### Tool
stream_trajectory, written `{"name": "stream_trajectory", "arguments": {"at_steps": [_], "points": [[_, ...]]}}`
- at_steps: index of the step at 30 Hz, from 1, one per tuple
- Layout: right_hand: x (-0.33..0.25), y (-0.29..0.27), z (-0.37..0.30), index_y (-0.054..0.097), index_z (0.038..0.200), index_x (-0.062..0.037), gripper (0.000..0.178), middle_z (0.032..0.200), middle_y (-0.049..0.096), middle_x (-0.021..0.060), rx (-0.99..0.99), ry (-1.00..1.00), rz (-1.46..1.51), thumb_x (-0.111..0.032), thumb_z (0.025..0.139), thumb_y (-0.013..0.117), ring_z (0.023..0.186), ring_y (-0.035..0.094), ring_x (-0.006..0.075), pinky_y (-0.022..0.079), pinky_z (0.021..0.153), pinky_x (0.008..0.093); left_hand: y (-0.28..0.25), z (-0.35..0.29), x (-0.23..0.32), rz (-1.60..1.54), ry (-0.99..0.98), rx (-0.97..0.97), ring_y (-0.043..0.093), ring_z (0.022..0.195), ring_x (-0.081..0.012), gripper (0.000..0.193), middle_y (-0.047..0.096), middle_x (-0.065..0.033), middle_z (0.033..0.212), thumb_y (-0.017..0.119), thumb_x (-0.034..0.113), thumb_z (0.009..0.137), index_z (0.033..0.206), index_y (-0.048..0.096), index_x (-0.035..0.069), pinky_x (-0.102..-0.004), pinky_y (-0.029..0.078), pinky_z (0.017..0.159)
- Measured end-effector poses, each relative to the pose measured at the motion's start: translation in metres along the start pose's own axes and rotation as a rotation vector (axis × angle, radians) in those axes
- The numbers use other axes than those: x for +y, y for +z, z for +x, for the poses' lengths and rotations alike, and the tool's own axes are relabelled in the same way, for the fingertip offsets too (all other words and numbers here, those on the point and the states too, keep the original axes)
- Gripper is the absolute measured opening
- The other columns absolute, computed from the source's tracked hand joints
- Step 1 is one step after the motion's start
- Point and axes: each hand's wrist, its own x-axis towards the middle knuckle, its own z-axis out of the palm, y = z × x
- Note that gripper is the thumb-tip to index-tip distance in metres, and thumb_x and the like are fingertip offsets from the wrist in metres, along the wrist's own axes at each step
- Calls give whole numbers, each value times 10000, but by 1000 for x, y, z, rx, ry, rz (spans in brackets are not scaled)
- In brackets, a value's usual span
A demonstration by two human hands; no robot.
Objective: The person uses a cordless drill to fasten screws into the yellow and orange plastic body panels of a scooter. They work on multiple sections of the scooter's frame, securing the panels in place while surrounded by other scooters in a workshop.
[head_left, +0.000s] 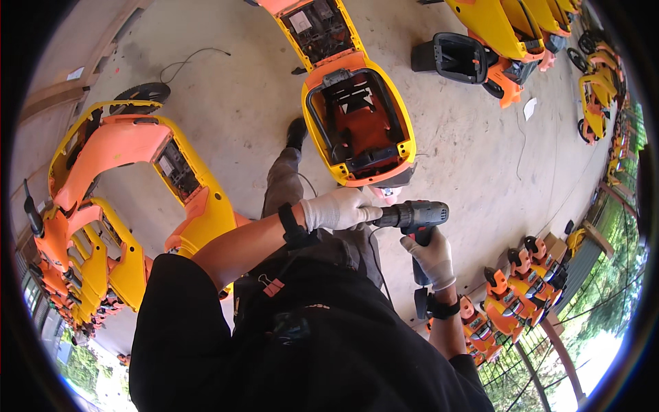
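My right hand (431, 259), in a white glove, is wrapped round the grip of a dark cordless drill (420, 214). The drill lies level in front of my waist with its nose pointing left. My left hand (338, 209), gloved too, has its fingers closed at the drill's front end, by the chuck. Whether a bit is between those fingers is hidden. Just beyond my hands stands a yellow and orange scooter body (410, 147), its black-edged compartment open at the top and reddish inside. A further opening with dark parts shows along the body.
More yellow and orange scooter bodies (213, 206) stand at the left. At the upper right are further bodies (498, 27) and a black open box (453, 58). A row of orange units (511, 302) lines the right side. A thin cable (182, 63) lies on the concrete floor (226, 89).
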Motion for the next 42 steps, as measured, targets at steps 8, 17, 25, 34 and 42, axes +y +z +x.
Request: {"name": "stream_trajectory", "arguments": {"at_steps": [8,17,25,34,42], "points": [[106,-35,-28,623,962,2,486,840,700,188,68,-102,-94,-378,744,833,787,695,342,537,719,403,115,37,0,206,-54,69,638,633,-152,365,651,-33,696,601,387,998,932,685,38,-315,497,618],[207,-76,-55,640,973,10,384,798,680,83,94,-114,171,-285,781,791,734,609,131,515,703,320,203,63,-10,-355,214,253,687,791,-143,280,659,-71,969,513,197,1044,1142,665,-17,-259,558,702],[191,-81,-57,633,1038,-3,398,837,679,79,63,-233,146,-264,776,780,752,597,136,514,730,317,205,46,-30,-599,151,271,703,871,-213,188,667,-133,1012,478,3,996,1129,599,-54,-342,617,756],[159,-79,-53,619,1024,-8,414,837,687,97,94,-292,113,-284,778,805,749,626,158,520,726,332,194,21,-9,-326,49,315,663,646,-115,234,670,-45,751,602,230,1008,980,645,1,-264,561,592],[109,-77,-34,610,1062,-23,455,912,712,167,135,-367,-65,-311,762,793,825,699,317,538,754,392,169,6,-23,-464,182,395,642,726,-76,186,659,-6,852,544,91,1012,1134,673,37,-217,543,647]]}}
